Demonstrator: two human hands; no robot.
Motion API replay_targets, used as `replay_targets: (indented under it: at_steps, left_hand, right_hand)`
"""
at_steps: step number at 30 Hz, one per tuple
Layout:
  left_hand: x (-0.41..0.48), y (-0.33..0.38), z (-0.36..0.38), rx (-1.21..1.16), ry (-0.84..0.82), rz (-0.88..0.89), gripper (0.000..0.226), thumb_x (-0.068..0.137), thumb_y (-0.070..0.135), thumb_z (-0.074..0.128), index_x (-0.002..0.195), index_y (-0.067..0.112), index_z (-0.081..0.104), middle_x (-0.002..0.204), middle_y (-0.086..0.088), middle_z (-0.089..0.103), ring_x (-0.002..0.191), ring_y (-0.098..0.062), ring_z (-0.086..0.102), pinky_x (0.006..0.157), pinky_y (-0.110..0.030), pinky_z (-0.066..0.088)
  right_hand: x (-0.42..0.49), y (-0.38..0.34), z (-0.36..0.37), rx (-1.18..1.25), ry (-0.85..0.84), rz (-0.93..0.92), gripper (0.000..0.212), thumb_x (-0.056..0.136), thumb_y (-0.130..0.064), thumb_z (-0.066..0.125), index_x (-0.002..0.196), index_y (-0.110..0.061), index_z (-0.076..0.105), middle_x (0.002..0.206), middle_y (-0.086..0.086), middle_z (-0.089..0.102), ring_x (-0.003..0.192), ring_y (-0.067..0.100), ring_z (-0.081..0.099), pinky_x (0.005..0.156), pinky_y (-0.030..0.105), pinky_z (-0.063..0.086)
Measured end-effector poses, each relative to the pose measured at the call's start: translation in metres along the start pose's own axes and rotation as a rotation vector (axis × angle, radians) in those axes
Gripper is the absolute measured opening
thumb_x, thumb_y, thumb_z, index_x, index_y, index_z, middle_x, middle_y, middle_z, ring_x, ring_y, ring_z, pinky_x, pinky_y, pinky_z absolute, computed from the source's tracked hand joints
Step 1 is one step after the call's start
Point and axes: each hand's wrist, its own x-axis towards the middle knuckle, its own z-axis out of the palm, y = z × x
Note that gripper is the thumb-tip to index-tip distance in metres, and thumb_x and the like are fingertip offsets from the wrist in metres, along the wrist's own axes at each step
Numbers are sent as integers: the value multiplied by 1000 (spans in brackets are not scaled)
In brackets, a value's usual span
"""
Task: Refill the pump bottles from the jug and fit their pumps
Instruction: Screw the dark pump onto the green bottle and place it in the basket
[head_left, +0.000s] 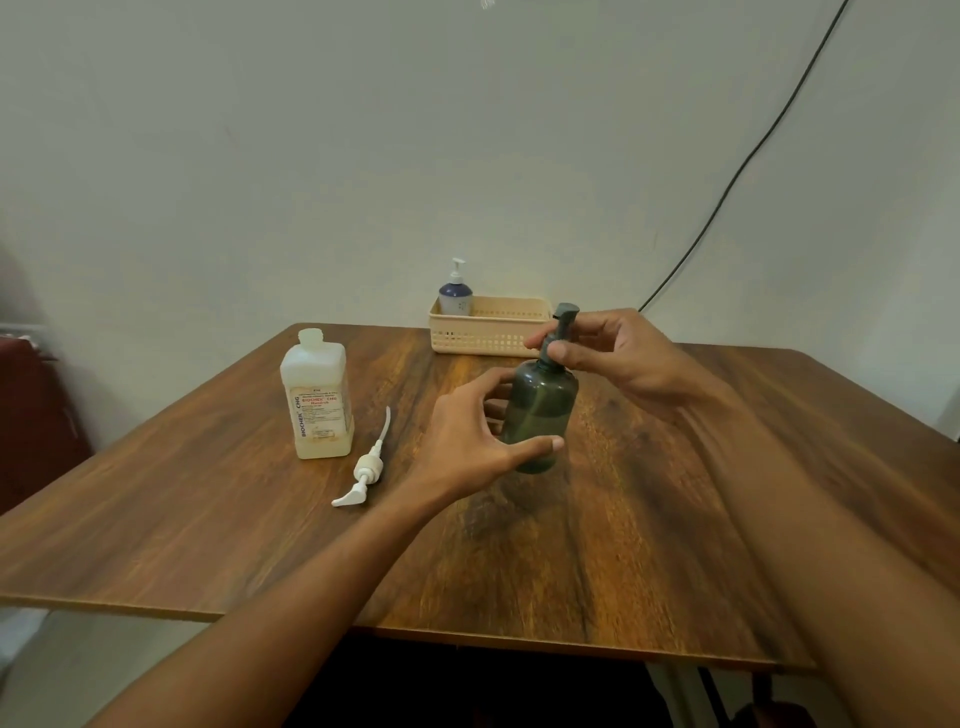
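Note:
A dark green pump bottle (540, 410) stands upright in the middle of the wooden table (675, 493). My left hand (478, 431) grips its body from the left, thumb across the lower front. My right hand (618, 353) pinches the collar of its dark pump (558, 325) at the bottle's neck. To the left stands the translucent white jug (317, 395), uncapped, with a little pale liquid at its bottom. A loose white pump (366, 465) lies on the table beside the jug.
A beige plastic basket (488, 325) sits at the table's far edge against the wall, holding a small white-and-blue pump bottle (455, 293). A black cable (748, 156) runs down the wall at the right. A dark red object (31, 405) is beyond the table's left side.

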Motion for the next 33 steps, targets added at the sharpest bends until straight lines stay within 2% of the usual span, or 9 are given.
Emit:
replay_targets:
  at_steps: [5,8,10,13,16,20,24,28,33]
  left_hand:
    - [-3,4,6,7,4,-1,85,68,64,83,140,29,55,125,11,65,103,-1,65,81,-17,58]
    - [-4,2,7,6,-5,-15,78,72,56,87,138,29,56,129,10,66,105,0,65,83,-14,56]
    - [-3,1,5,-2,-5,-14,77,72,55,86,138,30,56,128,10,66,104,1,65,82,-14,57]
    - [-2,2,4,-5,-14,-20,79,73,53,86,140,27,55,128,8,66,105,-4,65,85,-24,60]
    - [-2,3,4,-13,-9,-12,81,72,53,87,140,24,55,128,6,66,106,-6,66,86,-28,61]
    - [-1,3,6,10,-3,2,81,72,54,87,141,27,55,129,8,66,107,-4,65,87,-26,60]
    - [0,1,7,-7,-9,-10,81,70,57,86,140,29,55,127,9,66,104,-4,66,84,-25,61]
    - [3,0,2,-17,12,-12,82,67,64,83,138,33,55,122,16,65,101,2,65,77,-11,56]
    - [5,0,3,-15,24,2,89,65,68,81,140,28,55,128,10,67,103,1,65,77,-8,54]
  right_hand:
    - [0,2,19,14,211,-7,72,68,-34,89,116,14,65,109,6,78,106,15,76,95,40,63]
    - [1,4,20,-117,210,-4,69,73,-54,89,116,-4,70,116,4,75,111,18,71,96,41,62]
    - [-1,4,11,-75,119,-4,62,81,-63,76,122,-17,71,124,-1,73,118,18,69,99,38,60]
    - [-2,3,-3,30,-33,-24,38,96,-44,69,127,-24,75,134,-5,72,129,17,65,105,40,57]
    - [1,5,-7,10,-23,-44,30,90,-33,80,117,-20,80,129,-1,75,128,17,67,108,42,55]
    - [4,1,8,-126,142,-22,47,73,-50,88,105,-18,78,108,-10,78,109,6,70,94,36,57]
    - [2,2,8,-45,87,8,76,74,-70,79,124,-14,70,124,2,73,119,17,69,103,39,58]
    - [-2,-1,-8,104,-61,7,41,98,-31,70,134,-12,70,137,2,71,132,21,64,109,44,53]
    - [3,-2,-6,-5,42,-34,42,84,-30,82,117,-4,77,122,2,78,122,17,70,106,42,57]
